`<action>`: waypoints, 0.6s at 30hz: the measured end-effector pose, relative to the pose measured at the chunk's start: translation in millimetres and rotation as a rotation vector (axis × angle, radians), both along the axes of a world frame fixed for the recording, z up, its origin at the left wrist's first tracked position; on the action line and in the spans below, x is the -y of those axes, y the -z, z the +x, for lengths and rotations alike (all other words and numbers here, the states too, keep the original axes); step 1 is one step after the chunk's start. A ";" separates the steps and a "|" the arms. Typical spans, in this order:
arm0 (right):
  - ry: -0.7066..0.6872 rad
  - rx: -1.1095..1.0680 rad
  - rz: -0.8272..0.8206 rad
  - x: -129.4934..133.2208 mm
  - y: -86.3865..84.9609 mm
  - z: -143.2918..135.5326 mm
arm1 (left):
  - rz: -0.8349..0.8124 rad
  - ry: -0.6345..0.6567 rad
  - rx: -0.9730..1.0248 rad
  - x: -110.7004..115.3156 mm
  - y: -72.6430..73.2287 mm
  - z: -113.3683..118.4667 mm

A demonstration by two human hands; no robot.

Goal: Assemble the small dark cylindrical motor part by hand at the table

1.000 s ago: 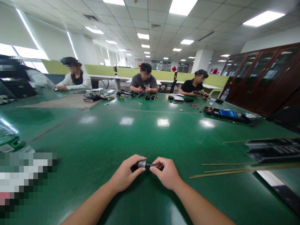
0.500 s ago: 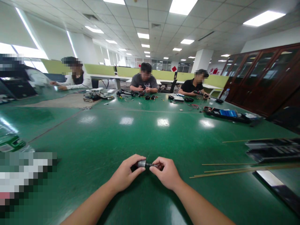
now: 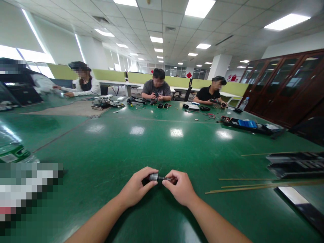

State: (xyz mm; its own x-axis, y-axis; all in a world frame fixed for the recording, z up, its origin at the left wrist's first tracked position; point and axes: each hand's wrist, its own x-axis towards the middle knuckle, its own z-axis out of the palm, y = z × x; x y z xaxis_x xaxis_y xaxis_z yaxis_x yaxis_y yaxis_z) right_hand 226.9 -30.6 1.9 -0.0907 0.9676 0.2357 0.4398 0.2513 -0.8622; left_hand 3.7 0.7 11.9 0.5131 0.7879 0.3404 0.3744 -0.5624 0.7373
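Just above the green table, my left hand (image 3: 138, 187) pinches a grey metal cylinder (image 3: 153, 177) between thumb and fingers. From its right end projects a thin, dark, stepped shaft (image 3: 162, 178), lying roughly level. The fingertips of my right hand (image 3: 180, 187) are closed around the far end of that shaft, hiding its tip. Cylinder and shaft look joined in one line; whether they are a single piece I cannot tell.
Thin yellowish rods (image 3: 238, 186) lie at the right, near dark ribbed metal pieces (image 3: 296, 163) and a flat black-and-white piece (image 3: 301, 202). At left are a plastic bottle (image 3: 15, 152) and a pixelated object (image 3: 27, 189). Several people sit across the table among parts.
The view has shifted very slightly. Both hands keep the same hold on the cylinder and shaft, with no clear movement.
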 end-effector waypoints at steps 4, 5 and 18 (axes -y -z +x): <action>0.003 0.002 0.001 0.7 -0.2 -0.3 | -0.007 0.000 -0.003 -0.5 0.2 -0.2; 0.003 0.002 0.000 0.8 -0.3 -0.5 | -0.009 0.002 -0.003 -0.6 0.4 -0.2; 0.009 -0.013 -0.006 0.2 0.0 0.3 | -0.023 -0.004 0.004 0.2 0.0 0.0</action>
